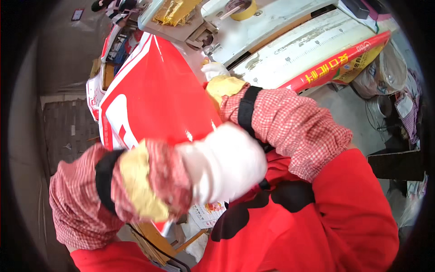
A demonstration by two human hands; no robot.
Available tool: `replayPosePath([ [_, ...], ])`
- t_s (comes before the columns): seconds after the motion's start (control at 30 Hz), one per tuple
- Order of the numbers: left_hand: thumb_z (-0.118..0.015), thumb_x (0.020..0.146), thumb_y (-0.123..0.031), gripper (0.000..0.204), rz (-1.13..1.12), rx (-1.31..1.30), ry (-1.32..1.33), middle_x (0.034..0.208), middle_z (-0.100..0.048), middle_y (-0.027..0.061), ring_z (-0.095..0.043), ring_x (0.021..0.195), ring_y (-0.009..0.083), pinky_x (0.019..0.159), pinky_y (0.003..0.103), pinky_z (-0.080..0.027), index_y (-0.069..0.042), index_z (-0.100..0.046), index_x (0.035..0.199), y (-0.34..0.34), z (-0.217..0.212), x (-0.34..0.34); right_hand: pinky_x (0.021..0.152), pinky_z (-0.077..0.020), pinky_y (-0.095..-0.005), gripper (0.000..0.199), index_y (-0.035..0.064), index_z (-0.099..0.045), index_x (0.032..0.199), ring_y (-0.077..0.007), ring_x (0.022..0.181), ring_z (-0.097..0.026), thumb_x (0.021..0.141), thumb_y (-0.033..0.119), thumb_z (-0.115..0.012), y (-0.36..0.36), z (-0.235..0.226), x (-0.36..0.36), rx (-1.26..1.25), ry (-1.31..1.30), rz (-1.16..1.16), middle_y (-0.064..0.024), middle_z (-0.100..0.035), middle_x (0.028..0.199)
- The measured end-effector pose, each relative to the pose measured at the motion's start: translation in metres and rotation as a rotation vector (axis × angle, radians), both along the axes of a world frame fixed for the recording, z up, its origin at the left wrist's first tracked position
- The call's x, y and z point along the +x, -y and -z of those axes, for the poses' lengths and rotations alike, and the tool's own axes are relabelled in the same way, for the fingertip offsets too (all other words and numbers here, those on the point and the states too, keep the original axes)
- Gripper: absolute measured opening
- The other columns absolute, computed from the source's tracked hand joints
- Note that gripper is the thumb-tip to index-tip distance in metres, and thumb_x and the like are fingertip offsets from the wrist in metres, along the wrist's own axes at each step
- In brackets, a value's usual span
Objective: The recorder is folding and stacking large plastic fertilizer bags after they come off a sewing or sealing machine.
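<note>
Far to my left, beyond the head end of the sewing machine [281,21], I see part of another person [120,10] in a striped top. Nearer, the worker's left sleeve cover [81,199], red-and-white check with a black band, bulges on the worker's side of the machine. Between that sleeve and the machine's head spreads a glossy red sheet [167,86] with white shapes, its upper part running up beside the head. The right hand [215,70], white-gloved, is close by the machine's head at the sheet's right edge; its fingers are mostly hidden, so I can't tell whether they grip. The left hand [229,163], gloved too, is farther from the machine, in front of the worker's body, by the sheet's lower right edge. It is blurred, and I can't tell whether it is closed or touching the sheet. A yellow tape roll [249,11] rests on top of the machine. A red-and-yellow printed strip [312,76] edges the machine's worktop, and beyond its right end sits a clear plastic bag [385,75].
</note>
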State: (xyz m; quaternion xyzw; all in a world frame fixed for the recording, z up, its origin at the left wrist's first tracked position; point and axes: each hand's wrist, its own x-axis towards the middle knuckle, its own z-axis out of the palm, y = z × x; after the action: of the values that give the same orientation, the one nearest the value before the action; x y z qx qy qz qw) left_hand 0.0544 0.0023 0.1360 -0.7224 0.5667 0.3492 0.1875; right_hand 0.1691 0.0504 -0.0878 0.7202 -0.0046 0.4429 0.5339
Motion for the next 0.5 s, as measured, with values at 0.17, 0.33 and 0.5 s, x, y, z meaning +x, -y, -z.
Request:
replayPosePath([
  [0.17, -0.060, 0.074, -0.038, 0.032, -0.169, 0.472, 0.213, 0.070, -0.060, 0.0124, -0.060, 0.068, 0.0292, 0.063, 0.038, -0.049, -0.008, -0.065, 0.080, 0.039, -0.032, 0.074, 0.047, -0.0445, -0.0376, 0.014, 0.0073, -0.060, 0.081, -0.0216, 0.051, -0.055, 0.076, 0.019, -0.053, -0.014, -0.024, 0.026, -0.329, 0.040, 0.060, -0.0070, -0.053, 0.056],
  [0.33, -0.061, 0.072, -0.038, 0.028, -0.200, 0.707, 0.285, 0.068, -0.063, 0.0056, -0.061, 0.062, 0.0241, 0.060, 0.037, -0.049, -0.011, -0.067, 0.078, 0.009, -0.077, 0.068, 0.049, -0.0449, -0.0384, 0.018, 0.0076, -0.059, 0.086, -0.0222, 0.053, -0.055, 0.078, 0.022, -0.052, 0.031, 0.006, -0.021, -0.609, 0.106, 0.024, -0.0073, -0.054, 0.057],
  [0.5, -0.056, 0.076, -0.025, 0.021, -0.197, 0.165, -0.207, 0.059, -0.054, 0.0112, -0.056, 0.061, 0.0315, 0.054, 0.040, -0.045, -0.006, -0.060, 0.068, 0.018, -0.006, 0.030, 0.051, -0.0452, -0.0393, 0.022, 0.0078, -0.058, 0.092, -0.0228, 0.055, -0.056, 0.081, 0.025, -0.050, 0.029, 0.001, -0.020, -0.897, 0.199, 0.073, -0.0076, -0.054, 0.057],
])
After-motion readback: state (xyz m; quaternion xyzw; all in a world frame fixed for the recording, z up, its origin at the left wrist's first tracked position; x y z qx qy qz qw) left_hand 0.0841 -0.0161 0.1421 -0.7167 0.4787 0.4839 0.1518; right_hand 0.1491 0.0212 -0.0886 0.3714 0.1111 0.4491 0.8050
